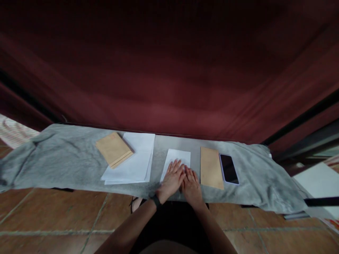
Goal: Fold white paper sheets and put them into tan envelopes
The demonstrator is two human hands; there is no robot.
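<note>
A white sheet of paper (178, 154), small enough to look folded, lies in front of me on the grey cloth. My left hand (172, 177) rests flat on it with the fingers stretched out. Beside it, my right hand (191, 185) lies flat over the sheet's near right part, fingers extended and touching the left hand. The sheet's near edge is hidden under both hands. Just right of my right hand lies a single brown envelope (211, 167). To the left are larger white sheets (137, 155) with a stack of brown envelopes (113, 148) across their corner.
A phone (229, 169) with a dark screen lies right of the single envelope. The grey cloth (66, 158) covers a long narrow table. A dark red curtain (169, 88) hangs along its far edge. Tiled floor (66, 211) shows in front.
</note>
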